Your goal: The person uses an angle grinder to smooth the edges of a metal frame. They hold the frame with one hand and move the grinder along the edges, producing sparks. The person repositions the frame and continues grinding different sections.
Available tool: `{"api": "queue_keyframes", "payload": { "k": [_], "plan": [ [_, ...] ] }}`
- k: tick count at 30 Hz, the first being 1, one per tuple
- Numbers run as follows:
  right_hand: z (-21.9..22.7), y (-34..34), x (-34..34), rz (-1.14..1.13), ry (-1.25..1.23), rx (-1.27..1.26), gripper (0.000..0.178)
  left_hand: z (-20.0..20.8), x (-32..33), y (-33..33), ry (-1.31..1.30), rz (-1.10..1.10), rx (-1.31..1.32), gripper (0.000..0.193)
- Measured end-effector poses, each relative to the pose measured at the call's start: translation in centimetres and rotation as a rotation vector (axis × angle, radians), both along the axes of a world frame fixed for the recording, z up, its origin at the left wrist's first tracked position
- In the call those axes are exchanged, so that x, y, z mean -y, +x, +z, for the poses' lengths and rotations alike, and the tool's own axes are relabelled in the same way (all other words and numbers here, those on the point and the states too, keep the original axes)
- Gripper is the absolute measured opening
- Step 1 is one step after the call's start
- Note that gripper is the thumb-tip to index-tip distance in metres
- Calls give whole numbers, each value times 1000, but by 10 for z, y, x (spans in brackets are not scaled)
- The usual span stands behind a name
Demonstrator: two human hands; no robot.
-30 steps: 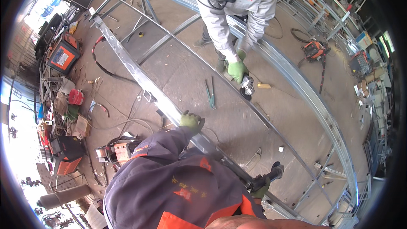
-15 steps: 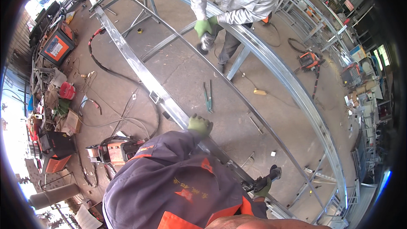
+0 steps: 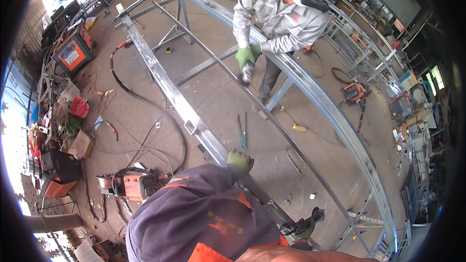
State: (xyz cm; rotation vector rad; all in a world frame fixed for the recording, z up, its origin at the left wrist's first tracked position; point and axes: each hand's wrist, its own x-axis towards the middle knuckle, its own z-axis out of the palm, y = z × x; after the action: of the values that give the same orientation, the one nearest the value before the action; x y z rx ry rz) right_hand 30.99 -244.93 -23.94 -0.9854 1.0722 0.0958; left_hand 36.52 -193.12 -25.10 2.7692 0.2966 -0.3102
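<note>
A long shiny steel beam (image 3: 167, 90) runs diagonally in front of me, part of a large curved metal frame. My left hand (image 3: 240, 162), in a green glove, rests on the beam with its fingers curled over the edge. Lower down, beside the same beam, my gloved right hand (image 3: 307, 233) is closed around a dark hand-held power tool (image 3: 301, 225), which looks like an angle grinder. My sleeve and body hide part of the beam between the hands. A small square metal bracket (image 3: 191, 127) sits on the beam beyond my left hand.
Across the frame a co-worker (image 3: 281, 17) in grey leans over, holding a grinder (image 3: 246, 74). Green-handled cutters (image 3: 241, 133) lie on the floor inside the frame. A thick cable (image 3: 182, 140) loops left, near an orange wire-feed machine (image 3: 138, 186). Clutter lines the left wall.
The view has shifted, so the frame and floor items sit slightly lower and further right. The co-worker's head has come further into view. Both my hands keep their places on the beam and tool.
</note>
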Motion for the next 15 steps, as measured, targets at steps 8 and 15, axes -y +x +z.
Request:
{"api": "queue_keyframes", "payload": {
  "k": [8, 15],
  "plan": [
    [-50, -7, 44, 264, 154, 326, 34, 7, 0, -2, 65, -96, 18, 45],
    [-65, -9, 58, 11, 128, 140, 48, 16, 12, 10, 63, -48, 45, 51]
  ]
}}
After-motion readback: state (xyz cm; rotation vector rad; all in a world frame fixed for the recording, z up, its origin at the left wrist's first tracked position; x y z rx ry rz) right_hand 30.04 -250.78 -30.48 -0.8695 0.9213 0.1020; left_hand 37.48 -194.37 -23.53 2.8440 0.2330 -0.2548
